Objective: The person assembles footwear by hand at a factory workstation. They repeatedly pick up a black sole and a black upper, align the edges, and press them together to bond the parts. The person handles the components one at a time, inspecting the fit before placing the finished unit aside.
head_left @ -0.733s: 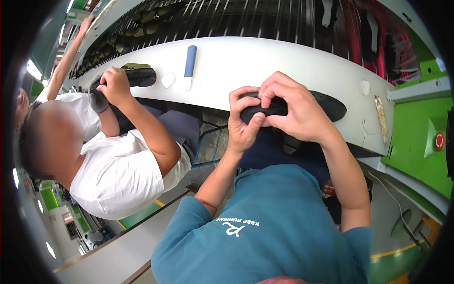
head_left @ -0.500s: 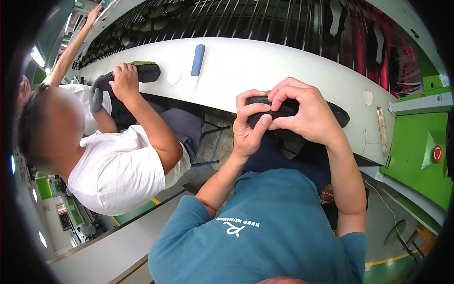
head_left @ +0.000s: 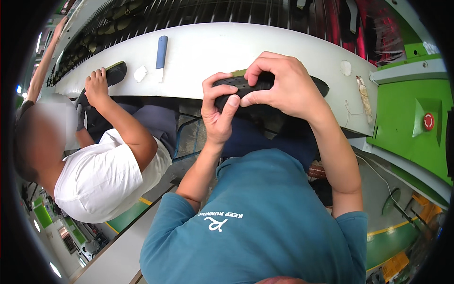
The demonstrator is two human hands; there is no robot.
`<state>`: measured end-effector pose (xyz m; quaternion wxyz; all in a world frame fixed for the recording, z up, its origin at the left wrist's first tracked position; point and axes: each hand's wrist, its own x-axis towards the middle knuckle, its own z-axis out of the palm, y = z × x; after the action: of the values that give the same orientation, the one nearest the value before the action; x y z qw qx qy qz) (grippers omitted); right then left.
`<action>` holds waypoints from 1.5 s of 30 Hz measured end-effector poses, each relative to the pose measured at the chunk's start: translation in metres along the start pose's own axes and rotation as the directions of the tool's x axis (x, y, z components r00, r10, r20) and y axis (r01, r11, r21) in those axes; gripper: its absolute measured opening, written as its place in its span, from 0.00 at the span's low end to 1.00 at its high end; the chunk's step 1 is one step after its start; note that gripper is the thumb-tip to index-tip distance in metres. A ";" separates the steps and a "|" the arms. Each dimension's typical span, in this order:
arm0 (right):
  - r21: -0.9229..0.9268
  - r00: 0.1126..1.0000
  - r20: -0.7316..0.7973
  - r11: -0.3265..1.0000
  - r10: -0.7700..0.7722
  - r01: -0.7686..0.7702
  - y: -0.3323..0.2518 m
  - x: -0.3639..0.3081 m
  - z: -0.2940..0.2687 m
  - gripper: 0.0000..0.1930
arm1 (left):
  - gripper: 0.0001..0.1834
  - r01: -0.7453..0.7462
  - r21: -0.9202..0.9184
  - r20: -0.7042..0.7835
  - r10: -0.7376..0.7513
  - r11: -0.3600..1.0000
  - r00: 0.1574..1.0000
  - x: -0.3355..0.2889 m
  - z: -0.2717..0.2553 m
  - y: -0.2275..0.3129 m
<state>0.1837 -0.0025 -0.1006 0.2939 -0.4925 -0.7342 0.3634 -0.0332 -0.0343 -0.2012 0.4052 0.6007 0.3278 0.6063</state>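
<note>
White bench (head_left: 203, 47); rod rack (head_left: 213, 16) beyond bears olive footwear (head_left: 109, 28); left fingers (head_left: 218, 77), right fingers (head_left: 256, 71) part-curled, gripping dark shoe (head_left: 244, 83).

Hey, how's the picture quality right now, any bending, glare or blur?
Head view: the long white table looks bright and its edges bow, and the corners go black; same view: the co-worker's head is blurred, while the left hand and right hand look fairly sharp; the dark shoe shows limited detail.
</note>
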 end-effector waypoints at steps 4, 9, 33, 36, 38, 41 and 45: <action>-0.091 0.982 -0.164 0.993 -0.090 0.076 0.021 -0.033 -0.012 0.15 | 0.11 -0.030 0.039 0.032 0.028 0.999 0.999 0.005 -0.002 0.002; 0.034 0.974 -0.208 0.995 -0.086 0.095 0.038 -0.051 -0.012 0.12 | 0.10 -0.001 0.141 0.069 -0.009 0.990 0.998 0.006 -0.003 0.012; 0.008 0.981 -0.141 0.991 -0.130 0.132 0.049 -0.047 -0.024 0.16 | 0.33 -0.382 0.570 0.688 -0.168 0.727 0.706 0.104 0.020 0.053; -0.002 0.983 -0.134 0.992 -0.122 0.123 0.056 -0.047 -0.033 0.17 | 0.34 -0.281 0.601 0.703 -0.328 0.749 0.631 0.121 0.026 0.046; -0.016 0.984 -0.142 0.994 -0.107 0.106 0.058 -0.044 -0.034 0.17 | 0.31 -0.237 0.625 0.696 -0.394 0.743 0.600 0.127 0.032 0.049; -0.001 0.984 -0.145 0.994 -0.106 0.106 0.068 -0.039 -0.037 0.18 | 0.30 -0.192 0.679 0.672 -0.494 0.708 0.552 0.135 0.038 0.054; 0.061 0.990 -0.132 0.996 -0.051 0.059 0.067 -0.034 -0.039 0.18 | 0.28 -0.223 0.610 0.708 -0.396 0.760 0.585 0.130 0.033 0.047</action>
<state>0.2600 -0.0080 -0.1367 0.3667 -0.4851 -0.7147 0.3457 0.0013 0.0564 -0.0978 0.3078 0.8893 0.3251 0.0929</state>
